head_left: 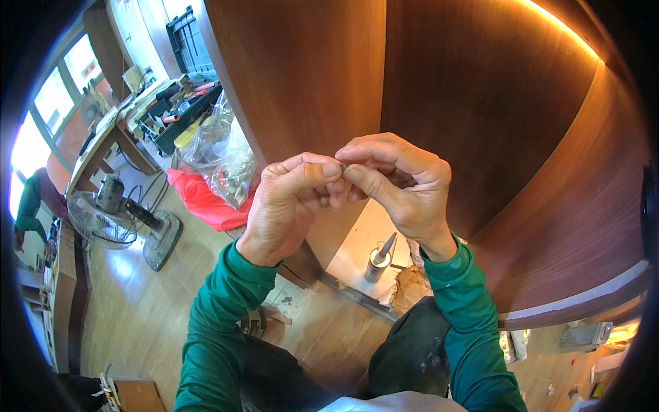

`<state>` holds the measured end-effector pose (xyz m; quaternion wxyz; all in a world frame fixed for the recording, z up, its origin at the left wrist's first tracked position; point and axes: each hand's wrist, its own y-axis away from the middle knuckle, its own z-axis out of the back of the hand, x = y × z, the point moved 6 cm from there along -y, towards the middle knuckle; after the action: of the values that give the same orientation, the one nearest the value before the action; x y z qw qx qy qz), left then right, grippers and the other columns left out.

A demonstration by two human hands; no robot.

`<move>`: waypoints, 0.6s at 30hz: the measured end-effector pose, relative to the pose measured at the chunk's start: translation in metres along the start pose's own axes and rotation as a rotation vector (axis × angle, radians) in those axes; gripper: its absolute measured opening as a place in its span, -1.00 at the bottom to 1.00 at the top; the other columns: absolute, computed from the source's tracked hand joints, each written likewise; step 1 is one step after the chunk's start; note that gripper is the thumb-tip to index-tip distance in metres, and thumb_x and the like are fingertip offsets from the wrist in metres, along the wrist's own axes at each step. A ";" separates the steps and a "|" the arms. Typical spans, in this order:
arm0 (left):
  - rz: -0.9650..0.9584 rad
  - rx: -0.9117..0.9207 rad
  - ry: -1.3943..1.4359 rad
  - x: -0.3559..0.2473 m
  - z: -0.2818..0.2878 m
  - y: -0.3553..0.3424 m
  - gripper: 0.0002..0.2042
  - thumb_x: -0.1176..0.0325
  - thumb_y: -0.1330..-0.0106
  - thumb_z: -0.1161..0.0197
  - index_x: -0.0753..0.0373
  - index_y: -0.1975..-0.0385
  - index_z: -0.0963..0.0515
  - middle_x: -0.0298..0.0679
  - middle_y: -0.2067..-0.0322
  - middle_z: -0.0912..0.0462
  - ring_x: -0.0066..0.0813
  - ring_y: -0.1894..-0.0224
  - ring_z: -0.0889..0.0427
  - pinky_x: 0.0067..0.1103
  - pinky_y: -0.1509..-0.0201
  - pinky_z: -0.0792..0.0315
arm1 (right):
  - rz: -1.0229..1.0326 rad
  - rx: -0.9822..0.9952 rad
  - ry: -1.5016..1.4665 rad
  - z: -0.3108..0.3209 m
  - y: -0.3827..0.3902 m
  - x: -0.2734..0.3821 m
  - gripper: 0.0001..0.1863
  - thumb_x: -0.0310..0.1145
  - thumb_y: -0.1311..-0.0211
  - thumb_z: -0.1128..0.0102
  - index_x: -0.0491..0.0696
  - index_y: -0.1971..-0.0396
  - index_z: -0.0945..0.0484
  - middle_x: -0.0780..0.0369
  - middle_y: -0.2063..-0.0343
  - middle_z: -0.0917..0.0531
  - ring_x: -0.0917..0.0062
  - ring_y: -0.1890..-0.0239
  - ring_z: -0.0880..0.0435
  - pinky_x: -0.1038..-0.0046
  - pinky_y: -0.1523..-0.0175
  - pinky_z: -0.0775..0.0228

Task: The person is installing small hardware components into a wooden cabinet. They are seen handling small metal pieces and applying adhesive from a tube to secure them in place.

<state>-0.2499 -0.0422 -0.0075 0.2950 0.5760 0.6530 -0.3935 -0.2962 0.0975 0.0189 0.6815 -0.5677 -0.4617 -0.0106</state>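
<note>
In front of the wooden panels, my left hand [274,202] and my right hand [408,185] meet, raised at mid-view. Thumbs and fingertips of both are pinched together around a tiny dark piece [343,167]. Its kind is too small to make out, and the fingers cover most of it. The other fingers of each hand curl loosely behind. Below them, a cartridge with a pointed nozzle [379,261] stands upright on the pale cabinet floor, beside crumpled brown paper [410,287].
A wooden panel [309,69] rises ahead; a curved panel [576,226] bends round on the right. On the left floor are a fan [161,237], a red bag [206,199], a clear plastic bag [223,158] and an open toolbox [168,127]. A green-sleeved person [31,206] appears far left.
</note>
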 end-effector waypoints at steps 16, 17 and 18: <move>-0.138 0.042 -0.145 -0.005 -0.001 0.004 -0.87 0.45 -0.32 -0.23 0.36 0.30 -0.67 -0.20 0.42 -0.68 -0.49 0.39 -0.60 -0.57 0.25 -0.46 | 0.179 0.039 0.199 0.002 -0.002 0.011 -0.86 -0.68 -0.09 -0.31 -0.15 0.35 -0.66 0.20 0.28 -0.70 0.70 0.43 -0.67 0.66 0.37 -0.51; -0.102 0.051 -0.111 -0.004 -0.002 0.004 -0.87 0.44 -0.32 -0.24 0.36 0.30 -0.67 -0.20 0.41 -0.68 -0.49 0.39 -0.60 -0.56 0.24 -0.46 | 0.179 0.035 0.175 0.002 -0.002 0.011 -0.85 -0.68 -0.08 -0.31 -0.15 0.34 -0.66 0.20 0.28 -0.70 0.71 0.43 -0.67 0.66 0.37 -0.50; -0.066 0.061 -0.074 -0.002 -0.002 0.003 -0.87 0.44 -0.32 -0.24 0.36 0.29 -0.67 -0.20 0.40 -0.68 -0.49 0.38 -0.60 -0.56 0.24 -0.46 | 0.185 0.039 0.174 0.003 -0.002 0.011 -0.85 -0.69 -0.07 -0.31 -0.15 0.35 -0.66 0.20 0.28 -0.70 0.71 0.43 -0.67 0.66 0.38 -0.50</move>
<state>-0.2461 -0.0416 -0.0050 0.2882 0.5480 0.6480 -0.4435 -0.2926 0.1046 0.0275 0.7280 -0.5914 -0.3467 0.0118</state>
